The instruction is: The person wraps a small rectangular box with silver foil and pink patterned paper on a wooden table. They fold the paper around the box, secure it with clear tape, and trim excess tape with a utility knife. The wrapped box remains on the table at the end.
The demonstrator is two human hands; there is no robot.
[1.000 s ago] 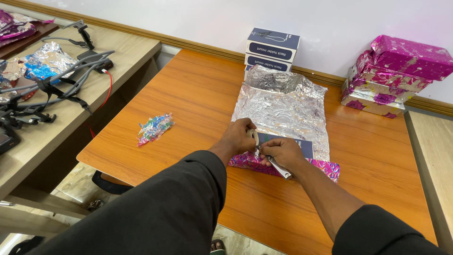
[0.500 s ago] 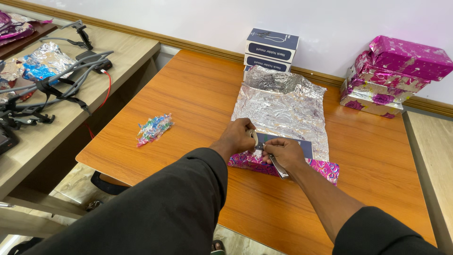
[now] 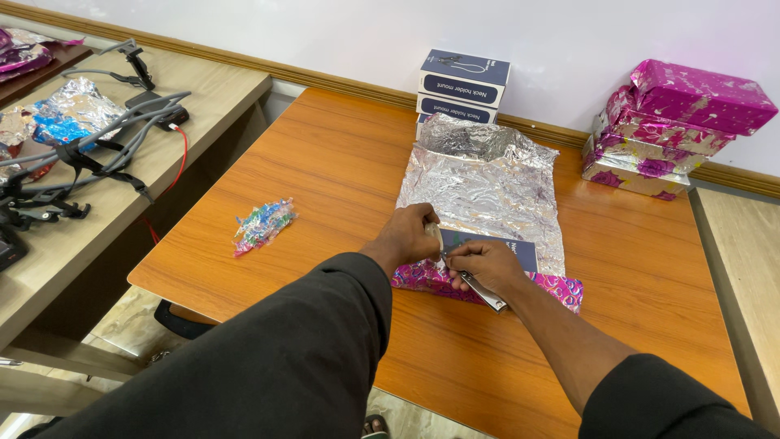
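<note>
A dark blue flat box (image 3: 520, 252) lies on a crinkled silver foil wrapping sheet (image 3: 487, 183), whose pink flowered side (image 3: 561, 289) is folded up along the box's near edge. My left hand (image 3: 405, 237) grips a small roll of clear tape (image 3: 437, 235) at the box's left end. My right hand (image 3: 486, 264) pinches the tape's end next to it and also holds a slim metal cutter (image 3: 487, 293) that sticks out under the palm. Both hands touch over the box's left part.
Two stacked blue boxes (image 3: 463, 85) stand behind the sheet by the wall. Pink wrapped boxes (image 3: 678, 130) are piled at the back right. A colourful shiny scrap (image 3: 262, 222) lies on the orange table (image 3: 325, 162). The left bench holds grey neck mounts (image 3: 89, 138) and foil (image 3: 69, 110).
Hands stay at the box's left end; the right hand has shifted slightly and the cutter's angle changed a little. The view drifted a bit.
</note>
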